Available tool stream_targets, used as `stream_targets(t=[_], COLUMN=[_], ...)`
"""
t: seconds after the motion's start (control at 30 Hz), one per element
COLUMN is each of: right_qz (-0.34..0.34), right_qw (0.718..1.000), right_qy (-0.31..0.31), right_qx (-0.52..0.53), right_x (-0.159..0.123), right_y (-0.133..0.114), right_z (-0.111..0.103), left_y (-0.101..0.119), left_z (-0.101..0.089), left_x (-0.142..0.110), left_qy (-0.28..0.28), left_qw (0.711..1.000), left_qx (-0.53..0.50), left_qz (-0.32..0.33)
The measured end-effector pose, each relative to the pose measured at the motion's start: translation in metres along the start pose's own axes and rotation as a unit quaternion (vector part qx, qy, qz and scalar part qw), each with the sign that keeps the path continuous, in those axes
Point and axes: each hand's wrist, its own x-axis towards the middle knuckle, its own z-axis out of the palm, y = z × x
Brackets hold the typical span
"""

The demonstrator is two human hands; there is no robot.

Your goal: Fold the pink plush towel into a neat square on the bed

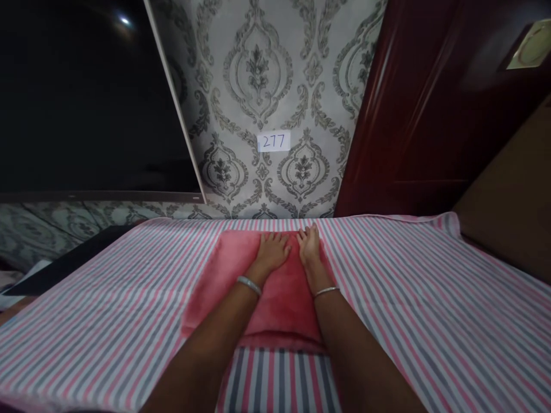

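A folded pink towel [224, 275] lies on a striped pink, grey and white sheet [408, 292] spread over a flat surface. My left hand [272, 250] rests flat on the towel's far part, fingers stretched out. My right hand [309, 245] lies flat beside it, fingers also spread, at the towel's far right corner. The two hands almost touch. Each wrist wears a thin silver bangle. Neither hand holds anything.
A patterned grey wallpaper wall with a small white label reading 277 [274, 141] stands behind the surface. A dark screen [86, 97] hangs at the left. A dark red wooden door [430, 109] is at the right, with a brown panel [512, 195] near it.
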Motion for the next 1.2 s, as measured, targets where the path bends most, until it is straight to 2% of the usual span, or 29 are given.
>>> stream_targets(t=[0.07,0.13,0.2,0.3,0.4,0.5,0.6,0.7,0.83,0.97,1.1,1.2], right_qz=[-0.007,-0.012,-0.019,-0.039,-0.049,-0.039,-0.019,-0.018,-0.02,-0.02,-0.019,-0.029], right_qw=[1.0,1.0,1.0,0.999,0.997,0.998,0.999,0.999,0.999,0.998,0.994,0.99], right_qy=[-0.006,-0.009,-0.008,-0.014,-0.019,-0.01,0.004,0.006,0.007,-0.004,-0.011,-0.029], right_qx=[0.001,-0.001,-0.007,-0.025,-0.047,-0.052,-0.04,-0.035,-0.028,-0.063,-0.102,-0.134], right_x=[0.001,0.002,0.003,0.003,0.004,0.006,0.007,0.007,0.007,0.004,-0.003,-0.008], right_y=[0.009,0.013,0.014,0.015,0.015,0.015,0.013,0.012,0.01,0.005,-0.008,-0.029], right_z=[-0.006,-0.009,-0.009,-0.009,-0.009,-0.008,-0.006,-0.004,-0.005,-0.006,0.002,0.007], left_y=[-0.001,-0.002,-0.004,-0.014,-0.041,-0.082,-0.118,-0.137,-0.139,-0.131,-0.124,-0.113], left_z=[0.016,0.024,0.025,0.017,0.003,-0.007,-0.007,0.002,0.008,0.004,-0.009,-0.026], left_x=[-0.003,-0.005,-0.003,0.001,-0.005,-0.023,-0.043,-0.052,-0.05,-0.051,-0.05,-0.05], left_qy=[0.014,0.028,0.033,0.022,-0.003,-0.023,-0.013,0.002,0.007,-0.004,-0.035,-0.049], left_qw=[1.0,1.0,0.999,1.0,0.999,0.994,0.986,0.978,0.98,0.978,0.976,0.976], left_qx=[-0.001,-0.006,-0.011,-0.011,0.004,0.018,0.014,-0.019,-0.028,-0.012,-0.003,0.015], left_qz=[-0.001,0.0,0.005,0.008,-0.039,-0.104,-0.163,-0.21,-0.198,-0.206,-0.216,-0.21])
